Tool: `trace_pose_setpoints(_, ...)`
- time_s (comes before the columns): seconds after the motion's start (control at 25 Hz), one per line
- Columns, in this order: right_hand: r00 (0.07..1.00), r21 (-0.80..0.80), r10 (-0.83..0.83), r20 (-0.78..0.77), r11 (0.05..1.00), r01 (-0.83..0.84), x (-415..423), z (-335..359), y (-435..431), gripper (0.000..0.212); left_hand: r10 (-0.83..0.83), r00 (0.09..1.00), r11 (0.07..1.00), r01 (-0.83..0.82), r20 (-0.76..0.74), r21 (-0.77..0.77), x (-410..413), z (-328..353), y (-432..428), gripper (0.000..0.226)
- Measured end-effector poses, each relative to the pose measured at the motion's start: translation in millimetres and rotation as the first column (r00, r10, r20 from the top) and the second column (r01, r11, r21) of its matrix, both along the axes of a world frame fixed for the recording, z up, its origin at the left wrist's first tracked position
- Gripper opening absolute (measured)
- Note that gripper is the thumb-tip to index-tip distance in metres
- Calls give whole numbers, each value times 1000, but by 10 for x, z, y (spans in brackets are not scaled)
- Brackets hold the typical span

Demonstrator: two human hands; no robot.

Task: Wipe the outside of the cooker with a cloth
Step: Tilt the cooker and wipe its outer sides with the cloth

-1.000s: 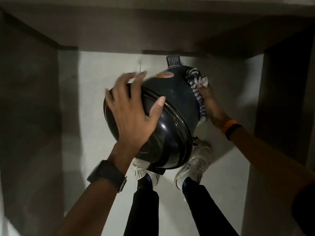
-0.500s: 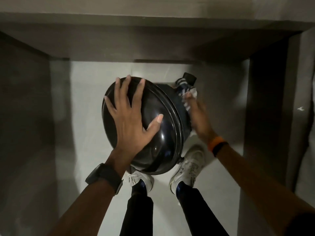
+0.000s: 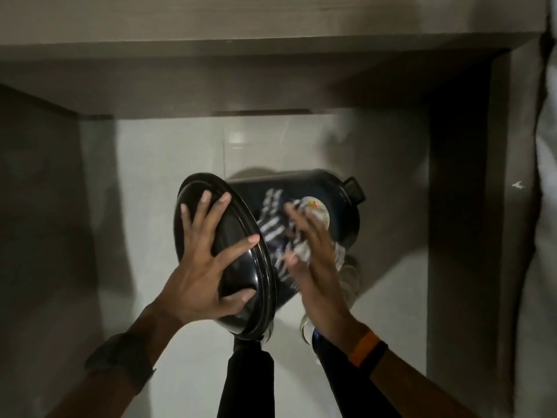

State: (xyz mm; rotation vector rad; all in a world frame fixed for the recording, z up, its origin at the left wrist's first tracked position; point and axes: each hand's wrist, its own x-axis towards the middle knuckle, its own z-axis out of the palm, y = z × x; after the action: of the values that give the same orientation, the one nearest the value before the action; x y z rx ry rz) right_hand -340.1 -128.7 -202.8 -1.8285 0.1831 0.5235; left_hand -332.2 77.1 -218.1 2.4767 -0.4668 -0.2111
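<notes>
A black round cooker (image 3: 337, 191) is held in the air, tipped on its side with its lid (image 3: 241, 267) facing me. My left hand (image 3: 205, 267) lies spread flat on the lid and holds it. A dark cloth with white stripes (image 3: 274, 227) is pressed against the cooker's side wall by my right hand (image 3: 313, 254), which is blurred with motion. A round sticker (image 3: 316, 206) shows on the cooker's side near my fingertips. A black handle (image 3: 354, 188) sticks out at the cooker's far right.
Below the cooker is a pale tiled floor (image 3: 168, 164) with my legs and white shoes (image 3: 346, 276). A grey counter ledge (image 3: 241, 79) runs across the top. Dark cabinet walls stand at the left (image 3: 39, 206) and right (image 3: 464, 206).
The cooker has turned so its side wall now faces up and to the right. My right hand has slid the cloth from the far rim down onto that side wall.
</notes>
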Motion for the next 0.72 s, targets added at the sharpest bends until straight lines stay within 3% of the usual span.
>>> trace_pose_setpoints(0.04, 989, -55, 74, 128, 996, -67, -4, -25, 31, 58, 116, 991, 991, -120, -64, -58, -26, 50, -61, 65)
trace_pose_setpoints(0.08, 988, -89, 23, 151, 996, -10, 6, -228, 13, 60, 318, 931, 933, -341, -181, -113, -50, 107, -145, 65)
trace_pose_setpoints(0.16, 955, -105, -291, -50, 953, 285, 74, -611, -116, 62, 638, 633, 652, -747, -437, -129, 20, 169, -315, 73)
trace_pose_setpoints(0.2, 918, -124, -377, -121, 923, 363, 92, -705, -209, 61, 693, 544, 568, -816, -473, -107, 79, 176, -372, 81)
trace_pose_setpoints(0.24, 894, -144, -418, -164, 906, 397, 76, -769, -272, 59, 720, 527, 565, -823, -450, -61, 113, 192, -431, 88)
trace_pose_setpoints(0.36, 877, -75, -444, -183, 896, 438, 67, -484, -127, 53, 688, 641, 682, -731, -341, 1, -9, 310, -664, 99)
trace_pose_setpoints(0.44, 969, -50, -248, -11, 968, 247, 119, -215, -2, 49, 616, 735, 773, -634, -285, 34, -246, 355, -810, 102)
trace_pose_setpoints(0.52, 991, -165, -47, 123, 984, 67, 189, -286, -28, 48, 510, 835, 859, -506, -206, 78, -566, 262, -787, 103)
trace_pose_setpoints(0.56, 994, -222, -72, 84, 971, 89, 260, -425, -130, 46, 436, 886, 900, -428, -160, 85, -753, 221, -748, 103)
trace_pose_setpoints(0.64, 964, -307, -227, -141, 935, 175, 392, -820, -486, 41, 296, 946, 955, -293, -135, 41, -1096, 247, -743, 99)
trace_pose_setpoints(0.72, 912, -349, -248, -328, 928, 128, 353, -1054, -750, 46, 385, 881, 914, -405, -275, -20, -1156, 437, -896, 102)
